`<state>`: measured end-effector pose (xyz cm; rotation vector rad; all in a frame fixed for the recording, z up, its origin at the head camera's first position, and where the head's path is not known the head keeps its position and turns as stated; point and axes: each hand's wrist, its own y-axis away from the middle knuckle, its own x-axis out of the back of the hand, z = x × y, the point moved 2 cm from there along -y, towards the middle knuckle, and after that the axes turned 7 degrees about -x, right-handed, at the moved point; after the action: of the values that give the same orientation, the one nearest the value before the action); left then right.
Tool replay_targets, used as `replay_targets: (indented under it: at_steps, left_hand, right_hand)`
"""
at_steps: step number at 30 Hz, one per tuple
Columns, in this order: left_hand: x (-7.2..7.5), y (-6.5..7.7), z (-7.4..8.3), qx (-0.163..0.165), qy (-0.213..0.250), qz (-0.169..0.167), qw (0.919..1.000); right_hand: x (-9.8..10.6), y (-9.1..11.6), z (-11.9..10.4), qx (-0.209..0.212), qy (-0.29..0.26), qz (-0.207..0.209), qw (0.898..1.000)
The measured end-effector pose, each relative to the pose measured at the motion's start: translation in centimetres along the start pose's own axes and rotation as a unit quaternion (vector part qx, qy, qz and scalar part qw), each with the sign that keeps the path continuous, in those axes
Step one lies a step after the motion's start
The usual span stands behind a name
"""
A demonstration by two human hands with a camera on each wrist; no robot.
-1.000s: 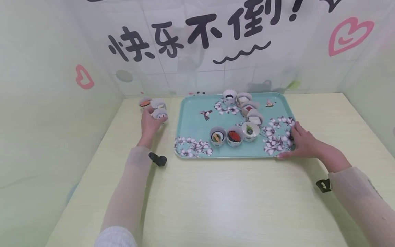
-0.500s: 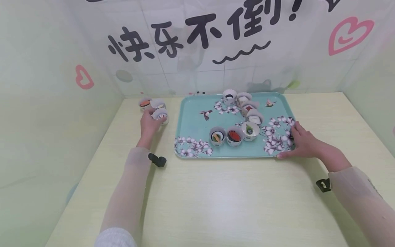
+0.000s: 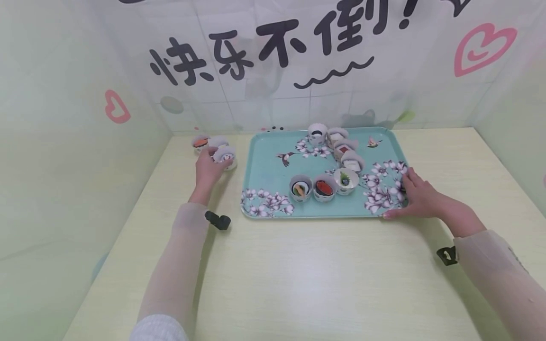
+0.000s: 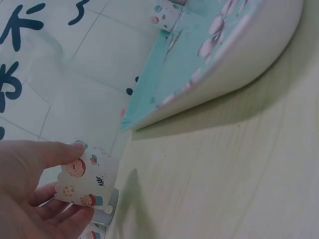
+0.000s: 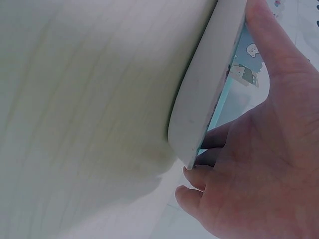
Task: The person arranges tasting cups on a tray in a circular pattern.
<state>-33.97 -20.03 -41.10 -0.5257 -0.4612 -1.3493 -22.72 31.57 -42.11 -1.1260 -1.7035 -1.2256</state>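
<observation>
At the left of the tray, my left hand (image 3: 207, 171) grips a scalloped paper cup (image 3: 226, 156) holding a white sushi roll with a pink-and-white centre. In the left wrist view, the thumb lies on one side of this printed cup (image 4: 85, 180) and the fingers on the other, and a second cup shows just beyond it. A cup of orange-topped sushi (image 3: 200, 143) and a cup with pale contents (image 3: 218, 141) stand behind. My right hand (image 3: 426, 199) holds the near right corner of the teal floral tray (image 3: 266, 166), thumb on the front rim, fingers over the right rim.
On the tray, several sushi cups form a bent line, from a cup (image 3: 317, 134) at the back to a red-topped one (image 3: 324, 188) and a roll (image 3: 300, 189) at the front. A printed curtain (image 3: 273, 104) hangs behind the pale wooden table (image 3: 315, 274).
My left hand has shifted the cup slightly right and back, away from the two behind it. The right hand and the tray have stayed put.
</observation>
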Motion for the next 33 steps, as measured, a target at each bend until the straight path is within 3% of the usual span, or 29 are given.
replay_targets:
  at_steps: [20,33]
  left_hand:
    - [-1.0,0.1,2.4,-0.023,0.001,-0.028,0.9993]
    - [-2.5,0.2,3.7,-0.042,0.002,-0.056,0.9975]
  right_hand:
    - [0.0,0.0,0.0,-0.001,0.003,0.001,1.000]
    - [-0.1,0.0,0.0,-0.004,0.005,-0.003,1.000]
